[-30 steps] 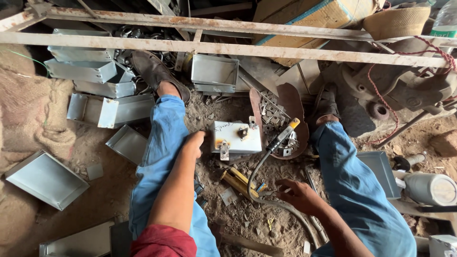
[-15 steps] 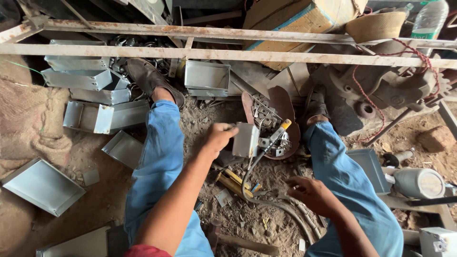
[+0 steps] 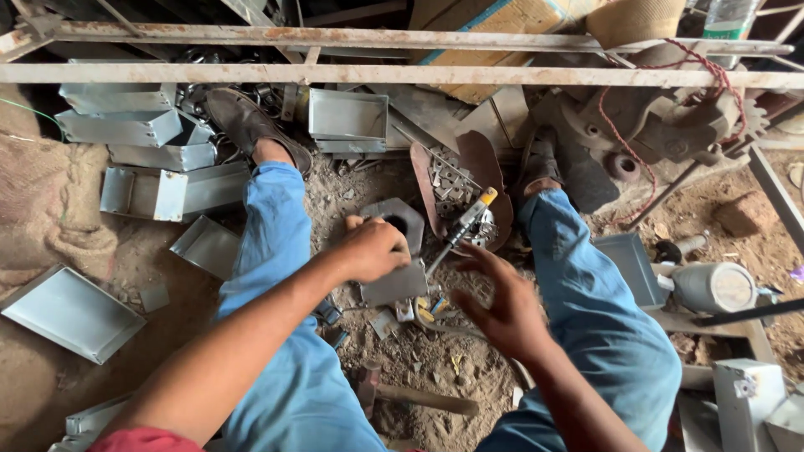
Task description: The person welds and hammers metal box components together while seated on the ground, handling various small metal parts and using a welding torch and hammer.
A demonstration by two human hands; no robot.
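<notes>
The left hand [image 3: 373, 249] now grips the grey metal box [image 3: 394, 280], lifted and turned since a moment ago, between the legs. The right hand [image 3: 501, 305], fingers spread, has moved toward the screwdriver [image 3: 459, 231].

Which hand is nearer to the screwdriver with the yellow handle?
The right hand. Its fingertips reach up just below the screwdriver, almost at its shaft. The left hand is further to the left, gripping the grey metal piece.
</notes>
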